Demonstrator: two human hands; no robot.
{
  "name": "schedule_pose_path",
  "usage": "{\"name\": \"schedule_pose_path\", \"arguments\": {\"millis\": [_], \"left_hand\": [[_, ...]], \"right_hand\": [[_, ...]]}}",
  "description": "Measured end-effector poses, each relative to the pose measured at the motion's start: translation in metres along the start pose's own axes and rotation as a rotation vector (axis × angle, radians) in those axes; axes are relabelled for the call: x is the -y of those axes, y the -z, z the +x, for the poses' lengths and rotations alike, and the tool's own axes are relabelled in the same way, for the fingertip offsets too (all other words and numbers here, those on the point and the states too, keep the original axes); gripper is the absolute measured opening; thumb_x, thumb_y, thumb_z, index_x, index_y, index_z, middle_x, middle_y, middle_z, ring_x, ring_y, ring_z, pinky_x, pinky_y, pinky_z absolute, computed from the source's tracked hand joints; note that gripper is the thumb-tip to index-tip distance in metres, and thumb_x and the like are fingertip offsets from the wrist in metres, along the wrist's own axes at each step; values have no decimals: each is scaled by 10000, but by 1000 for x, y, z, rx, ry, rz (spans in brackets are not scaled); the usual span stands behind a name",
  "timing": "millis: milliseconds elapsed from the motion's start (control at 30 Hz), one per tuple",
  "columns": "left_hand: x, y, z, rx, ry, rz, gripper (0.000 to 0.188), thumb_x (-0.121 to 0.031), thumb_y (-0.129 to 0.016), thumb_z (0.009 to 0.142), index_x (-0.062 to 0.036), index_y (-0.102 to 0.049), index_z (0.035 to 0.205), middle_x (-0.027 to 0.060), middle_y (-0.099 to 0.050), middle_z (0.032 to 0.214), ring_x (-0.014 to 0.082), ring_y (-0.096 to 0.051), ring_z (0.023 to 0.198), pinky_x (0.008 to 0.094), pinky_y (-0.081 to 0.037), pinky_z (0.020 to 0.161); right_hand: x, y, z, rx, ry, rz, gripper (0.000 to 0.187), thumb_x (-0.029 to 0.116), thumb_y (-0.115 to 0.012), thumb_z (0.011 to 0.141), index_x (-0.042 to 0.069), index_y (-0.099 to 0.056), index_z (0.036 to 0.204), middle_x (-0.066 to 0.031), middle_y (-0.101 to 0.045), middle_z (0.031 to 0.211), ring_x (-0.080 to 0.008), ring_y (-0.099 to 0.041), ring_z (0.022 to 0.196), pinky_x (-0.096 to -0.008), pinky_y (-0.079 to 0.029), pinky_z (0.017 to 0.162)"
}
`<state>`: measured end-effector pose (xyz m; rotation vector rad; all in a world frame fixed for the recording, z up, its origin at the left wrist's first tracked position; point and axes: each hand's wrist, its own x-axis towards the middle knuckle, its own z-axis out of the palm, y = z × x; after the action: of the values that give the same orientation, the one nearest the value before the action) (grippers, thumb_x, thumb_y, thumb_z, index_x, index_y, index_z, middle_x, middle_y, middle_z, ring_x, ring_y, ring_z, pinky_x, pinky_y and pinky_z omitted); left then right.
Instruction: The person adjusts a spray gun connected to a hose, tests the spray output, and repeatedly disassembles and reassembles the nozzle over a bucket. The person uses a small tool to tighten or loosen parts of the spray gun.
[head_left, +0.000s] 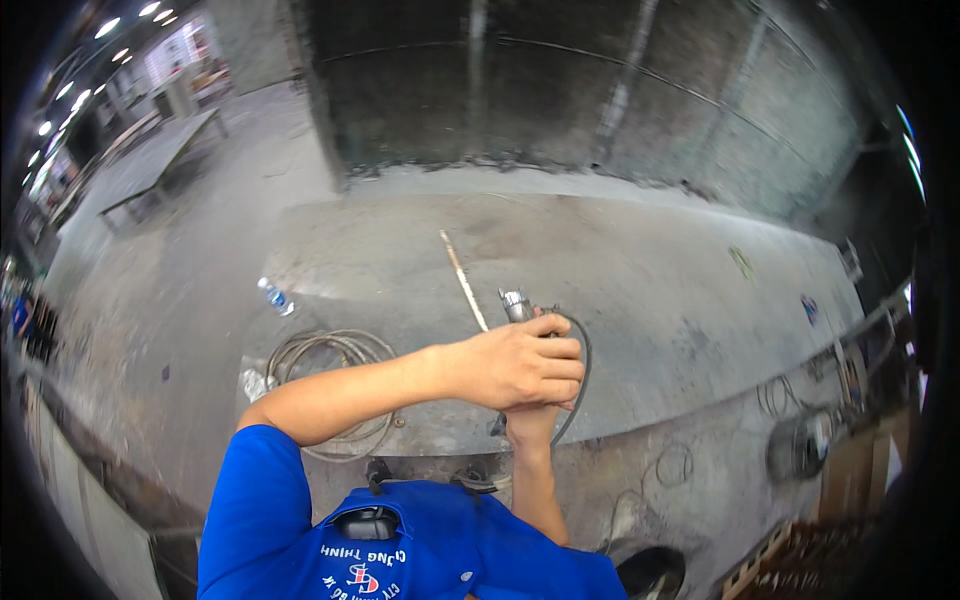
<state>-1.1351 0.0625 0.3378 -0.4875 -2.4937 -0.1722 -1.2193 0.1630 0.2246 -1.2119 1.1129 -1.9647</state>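
Observation:
My left hand (535,365) reaches across in front of me with its fingers curled over the top of a hand-held tool (516,304). The tool has a silver, cylindrical metal end that sticks out beyond my knuckles; its exact kind cannot be made out. Below and mostly behind the left hand, my right hand (532,415) is closed around the tool's lower part, its fingers largely hidden. A dark hose or cable (588,365) loops down on the right of both hands. On the grey sheet beyond lies a long, thin, pale strip (463,279).
A coiled hose (300,345) lies to the left, with a plastic water bottle (277,297) beyond it. Tall dark panels (560,90) stand across the back. A low table (150,165) is at far left. At right sit a dark round machine (797,445) and loose cables (675,465).

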Motion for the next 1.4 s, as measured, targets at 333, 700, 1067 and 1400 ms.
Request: {"name": "schedule_pose_path", "arguments": {"millis": [333,700,1067,1400], "left_hand": [[-14,104,-22,-152,-443,-55,173,-233,-742,957,-107,-670,1051,24,-634,1029,227,-617,1003,450,-427,972],[-58,203,-61,-364,-710,-116,199,-244,-783,844,-129,-652,940,1,-611,1000,226,-611,1035,431,-474,1002],[-95,268,-45,-513,-773,5,220,-332,-765,903,-123,-695,899,-14,-639,944,199,-604,1025,394,-458,1023],[-106,291,-13,-619,-839,-15,171,-296,-717,872,-127,-736,891,-16,-690,903,197,-630,1035,394,-442,1053]], "right_hand": [[54,-101,-6,-377,338,-480,480,150,-802,940,23,-599,1355,-118,-629,1340,-256,-612,1262,-419,-514,1048],[133,-220,-34,-430,583,-877,464,121,-659,1043,42,-558,1488,-130,-576,1472,-251,-556,1369,-395,-469,1127],[187,-236,-44,-600,651,-1014,589,301,-572,1107,88,-374,1619,-120,-462,1609,-254,-471,1468,-413,-410,1187],[225,-201,-47,-667,691,-871,571,397,-628,1093,167,-402,1564,-43,-567,1394,-185,-671,1124,-322,-617,759]]}}
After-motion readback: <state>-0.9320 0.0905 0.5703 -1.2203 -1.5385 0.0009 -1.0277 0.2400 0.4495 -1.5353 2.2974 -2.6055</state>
